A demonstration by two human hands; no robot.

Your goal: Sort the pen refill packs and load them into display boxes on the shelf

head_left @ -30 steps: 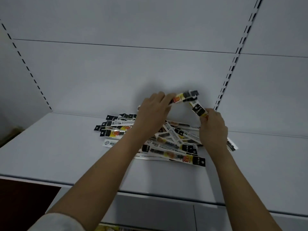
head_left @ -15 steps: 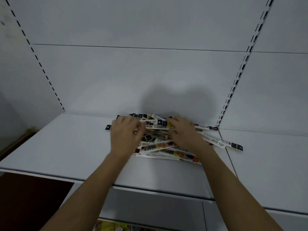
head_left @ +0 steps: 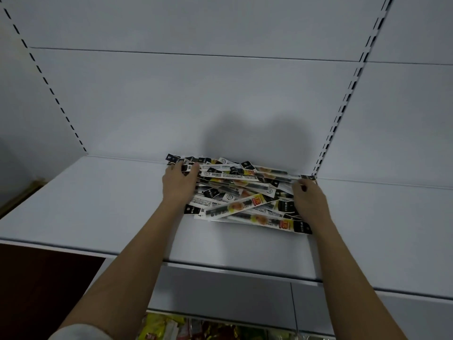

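Note:
Several long pen refill packs, black, white and yellow, lie in a loose crisscross pile on the white shelf, close to the back panel. My left hand grips the left ends of the packs, thumb on top of them. My right hand is at the pile's right end, its fingers curled over the ends of the packs there. The pile sits between my two hands. I see no display box.
A slotted upright rises just behind the pile's right end, and another slotted upright runs up on the far left. The shelf's front edge crosses under my forearms. Colourful packaged goods show on the level below.
The packs I held up a second ago are back down in the pile. Both hands moved apart from the middle to the pile's two ends, and the packs now lie closer together.

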